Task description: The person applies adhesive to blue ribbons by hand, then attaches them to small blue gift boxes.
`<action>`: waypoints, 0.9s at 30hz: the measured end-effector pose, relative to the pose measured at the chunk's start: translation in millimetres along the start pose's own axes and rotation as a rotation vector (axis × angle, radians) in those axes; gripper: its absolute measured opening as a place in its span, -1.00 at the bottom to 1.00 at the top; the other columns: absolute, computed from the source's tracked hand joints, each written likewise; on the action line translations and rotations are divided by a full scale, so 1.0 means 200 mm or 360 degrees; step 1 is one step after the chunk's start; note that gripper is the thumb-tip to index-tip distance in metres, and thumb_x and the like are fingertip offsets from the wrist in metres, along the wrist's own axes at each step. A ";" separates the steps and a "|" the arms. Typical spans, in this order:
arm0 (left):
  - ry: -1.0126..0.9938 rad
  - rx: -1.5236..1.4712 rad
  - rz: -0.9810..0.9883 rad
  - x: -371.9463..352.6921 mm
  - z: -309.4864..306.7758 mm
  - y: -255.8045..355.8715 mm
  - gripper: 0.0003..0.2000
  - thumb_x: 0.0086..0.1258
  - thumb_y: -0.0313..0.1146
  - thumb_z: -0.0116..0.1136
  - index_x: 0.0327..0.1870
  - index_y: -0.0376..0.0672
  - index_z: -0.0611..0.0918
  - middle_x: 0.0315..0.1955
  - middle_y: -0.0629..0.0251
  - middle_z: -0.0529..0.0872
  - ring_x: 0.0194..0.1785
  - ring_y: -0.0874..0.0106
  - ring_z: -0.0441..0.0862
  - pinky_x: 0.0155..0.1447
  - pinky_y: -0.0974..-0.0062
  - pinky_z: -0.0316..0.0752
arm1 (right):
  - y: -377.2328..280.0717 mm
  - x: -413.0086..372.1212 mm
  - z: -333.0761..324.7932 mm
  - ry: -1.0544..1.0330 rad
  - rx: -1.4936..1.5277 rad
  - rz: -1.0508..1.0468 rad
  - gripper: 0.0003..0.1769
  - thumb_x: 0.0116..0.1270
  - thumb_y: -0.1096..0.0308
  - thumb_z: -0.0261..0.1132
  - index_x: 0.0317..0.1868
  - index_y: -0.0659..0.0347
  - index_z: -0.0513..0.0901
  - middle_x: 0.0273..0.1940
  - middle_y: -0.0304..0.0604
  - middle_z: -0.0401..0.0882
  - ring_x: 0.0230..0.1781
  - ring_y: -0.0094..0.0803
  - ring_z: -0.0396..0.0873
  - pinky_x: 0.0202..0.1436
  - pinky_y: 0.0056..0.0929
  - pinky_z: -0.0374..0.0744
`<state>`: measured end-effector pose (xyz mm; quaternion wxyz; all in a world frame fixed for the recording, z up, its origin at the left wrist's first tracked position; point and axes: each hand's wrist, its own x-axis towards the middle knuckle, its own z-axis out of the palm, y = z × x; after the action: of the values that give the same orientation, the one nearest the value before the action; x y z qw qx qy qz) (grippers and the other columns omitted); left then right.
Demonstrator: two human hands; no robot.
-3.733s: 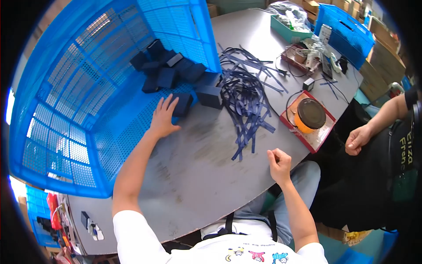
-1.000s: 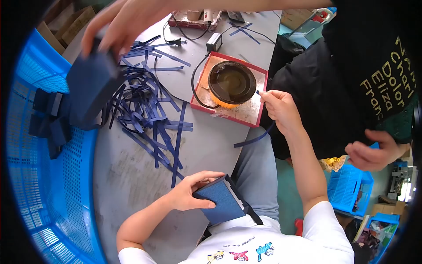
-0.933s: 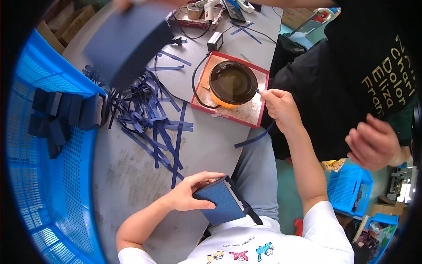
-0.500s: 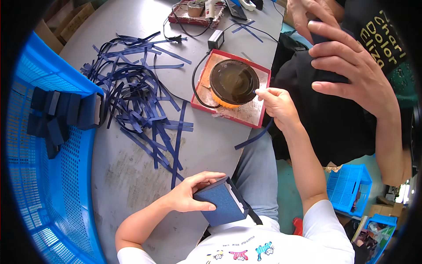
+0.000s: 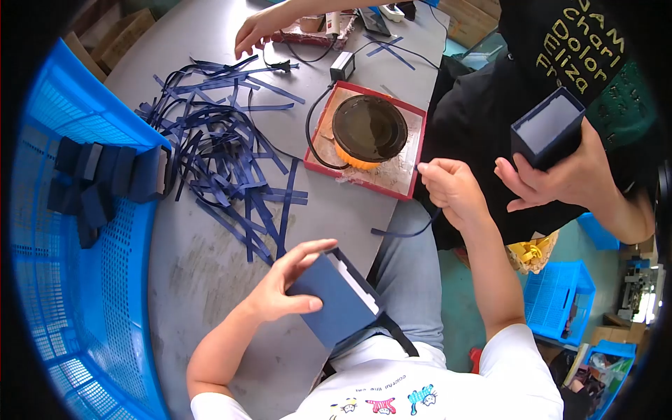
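My left hand (image 5: 283, 287) grips a dark blue box (image 5: 332, 297) over my lap, its thumb on the broad face. A white inner edge shows along the box's right side. In my right hand (image 5: 455, 190), closed in a pinch, is a navy ribbon (image 5: 409, 231) that trails below the fist; its short tip pokes out toward the pot. Left of that hand, a dark round pot (image 5: 369, 128) of brownish liquid with an orange base sits inside a shallow red-rimmed tray (image 5: 423, 136). The ribbon tip is apart from the pot.
A tangle of navy ribbons (image 5: 231, 157) covers the table's middle. At left stands a blue crate (image 5: 115, 280) with several dark boxes (image 5: 98, 203). A co-worker at right holds a box (image 5: 549, 129); their other hand (image 5: 257, 31) stretches over the far table. A black cord (image 5: 309, 133) curves beside the tray.
My right hand has drawn the ribbon tip away from the pot's rim, right and down. My left hand has raised and turned the box slightly. The co-worker's one hand has reached across the table.
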<state>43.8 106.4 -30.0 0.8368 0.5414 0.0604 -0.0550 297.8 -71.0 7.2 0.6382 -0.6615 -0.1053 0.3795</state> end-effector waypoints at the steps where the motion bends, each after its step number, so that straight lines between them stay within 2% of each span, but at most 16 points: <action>1: -0.0008 -0.0087 -0.0003 0.00 -0.01 0.00 -0.22 -0.02 -0.27 0.36 0.30 -0.18 0.30 -0.04 0.27 0.54 0.02 0.49 0.48 0.12 0.52 0.37 | 0.00 -0.04 0.01 -0.0120 0.0099 0.0006 -0.76 0.23 0.33 0.28 -0.56 0.22 0.52 -0.72 -0.49 0.24 -0.76 -0.77 0.05 -0.69 -0.64 -0.02; 5: 0.0162 0.0107 0.0113 0.02 0.04 0.06 -0.40 0.08 -0.25 0.36 0.20 -0.14 0.44 -0.16 0.29 0.60 -0.13 0.54 0.54 0.02 0.58 0.43 | -0.03 -0.21 0.06 -0.0374 0.0012 0.0014 -0.76 0.20 0.30 0.32 -0.55 0.23 0.56 -0.65 -0.42 0.41 -0.72 -0.76 0.17 -0.66 -0.68 0.08; 7: 0.0179 0.0189 0.0143 0.01 0.06 0.07 -0.40 0.07 -0.28 0.38 0.18 -0.16 0.45 -0.17 0.28 0.62 -0.14 0.54 0.55 0.01 0.58 0.44 | -0.07 -0.30 0.10 -0.0499 -0.0193 0.0007 -0.79 0.20 0.34 0.32 -0.55 0.25 0.60 -0.62 -0.40 0.47 -0.67 -0.76 0.25 -0.62 -0.68 0.16; 9: 0.0194 0.0269 0.0160 0.00 0.09 0.09 -0.40 0.05 -0.30 0.39 0.17 -0.18 0.46 -0.18 0.27 0.63 -0.15 0.54 0.56 0.00 0.58 0.45 | -0.12 -0.38 0.14 -0.0715 -0.0276 -0.0034 -0.82 0.18 0.39 0.33 -0.53 0.27 0.61 -0.62 -0.40 0.48 -0.64 -0.77 0.29 -0.59 -0.69 0.20; 12: 0.0183 0.0303 0.0193 -0.04 0.12 0.12 -0.40 0.02 -0.34 0.42 0.15 -0.24 0.47 -0.18 0.24 0.64 -0.13 0.52 0.58 0.00 0.59 0.45 | -0.17 -0.48 0.20 -0.0911 -0.0653 -0.0106 -0.83 0.19 0.41 0.31 -0.50 0.32 0.61 -0.62 -0.39 0.48 -0.62 -0.74 0.33 -0.56 -0.67 0.26; 14: 0.0158 0.0467 0.0298 -0.06 0.13 0.13 -0.38 0.00 -0.35 0.43 0.14 -0.31 0.47 -0.20 0.22 0.65 -0.12 0.51 0.59 0.02 0.58 0.45 | -0.17 -0.52 0.24 -0.0990 -0.0833 -0.0247 -0.84 0.14 0.44 0.30 -0.53 0.36 0.60 -0.65 -0.30 0.49 -0.65 -0.69 0.36 -0.59 -0.64 0.28; 15: 0.0149 0.0473 0.0291 -0.07 0.14 0.15 -0.38 0.00 -0.35 0.43 0.14 -0.31 0.47 -0.20 0.22 0.65 -0.12 0.51 0.59 0.02 0.58 0.45 | -0.16 -0.54 0.25 -0.1027 -0.0896 -0.0364 -0.85 0.13 0.47 0.30 -0.54 0.36 0.59 -0.66 -0.28 0.49 -0.67 -0.68 0.37 -0.61 -0.65 0.27; 16: 0.0151 0.0490 0.0325 -0.08 0.16 0.16 -0.38 -0.01 -0.36 0.43 0.13 -0.33 0.47 -0.20 0.21 0.65 -0.13 0.51 0.59 0.01 0.58 0.45 | -0.17 -0.56 0.27 -0.1048 -0.1004 -0.0370 -0.83 0.12 0.43 0.30 -0.55 0.36 0.60 -0.66 -0.22 0.50 -0.69 -0.60 0.40 -0.61 -0.63 0.30; 20: 0.0145 0.0525 0.0419 -0.11 0.17 0.17 -0.38 -0.03 -0.39 0.44 0.12 -0.37 0.48 -0.19 0.18 0.65 -0.15 0.50 0.61 -0.01 0.58 0.46 | -0.14 -0.58 0.28 -0.1101 -0.1152 -0.0482 -0.80 0.11 0.38 0.30 -0.55 0.35 0.61 -0.66 -0.15 0.52 -0.71 -0.50 0.44 -0.64 -0.59 0.32; 27: 0.0138 0.0547 0.0456 -0.13 0.18 0.19 -0.38 -0.06 -0.39 0.44 0.10 -0.38 0.50 -0.16 0.15 0.64 -0.13 0.48 0.61 0.00 0.57 0.46 | -0.12 -0.60 0.30 -0.1103 -0.1209 -0.0568 -0.81 0.10 0.39 0.30 -0.57 0.34 0.60 -0.65 -0.15 0.54 -0.71 -0.45 0.48 -0.65 -0.57 0.36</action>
<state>26.0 89.1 22.4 0.7281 0.6810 0.0084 0.0782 186.5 -96.0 79.7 0.3367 -0.6537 -0.5498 0.3963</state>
